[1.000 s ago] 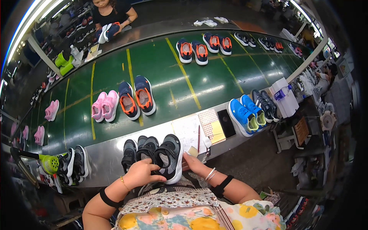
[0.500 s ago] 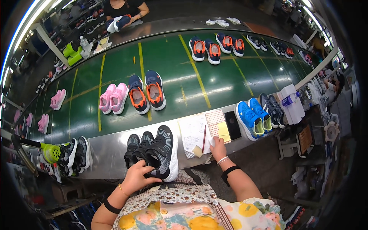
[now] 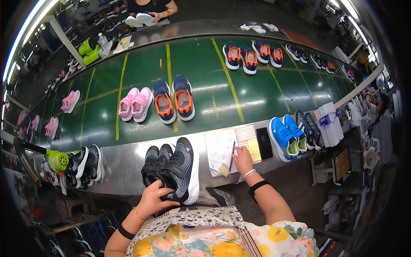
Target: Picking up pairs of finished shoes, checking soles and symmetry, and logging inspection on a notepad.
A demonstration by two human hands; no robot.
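Note:
My left hand [image 3: 155, 199] is closed on the heel opening of a black and grey sneaker [image 3: 182, 165] with a white sole. Against its left side stand more dark sneakers [image 3: 152, 158] at the bench edge, partly hidden by it. Over a sheet of paper with handwriting [image 3: 218, 145], my right hand [image 3: 242, 160] has its fingertips pinched on a slim dark red pen [image 3: 231, 163]. A small yellowish pad [image 3: 224, 170] lies at the sheet's lower edge. Beside the hand are a red-patterned sheet [image 3: 245, 133] with yellow notes [image 3: 254, 147] and a black phone [image 3: 264, 143].
Blue sneakers [image 3: 284, 135] and dark sneakers stand right, beside a white box [image 3: 329, 128]. Pink shoes [image 3: 136, 105] and navy-orange shoes [image 3: 173, 103] sit on the green belt [image 3: 205, 85]. A green tool [image 3: 58, 161] is at left. Across the belt a person [image 3: 150, 10] handles shoes.
My right hand has shifted up and left on the paper, onto the pen. The left hand keeps its hold on the sneaker. The whole view has swung slightly left.

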